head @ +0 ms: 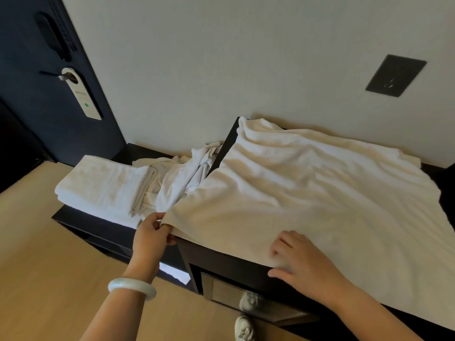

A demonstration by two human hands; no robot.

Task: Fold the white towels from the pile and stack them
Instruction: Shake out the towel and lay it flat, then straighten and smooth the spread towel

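Note:
A large white towel (pixel 320 193) lies spread and wrinkled over the top of a dark cabinet (pixel 221 262). My left hand (pixel 152 235) pinches the towel's near left corner at the cabinet's edge. My right hand (pixel 302 262) rests flat with fingers apart on the towel's near edge. To the left, on a lower dark shelf (pixel 81 220), sits a stack of folded white towels (pixel 103 185). Beside the stack lies a crumpled pile of white towels (pixel 182 178).
A cream wall with a dark outlet plate (pixel 395 75) stands behind the cabinet. A dark door (pixel 37 94) with a hanging door tag (pixel 85 97) is at the far left. Light wooden floor (pixel 49 279) runs below. A white shoe (pixel 243 328) shows near the cabinet's foot.

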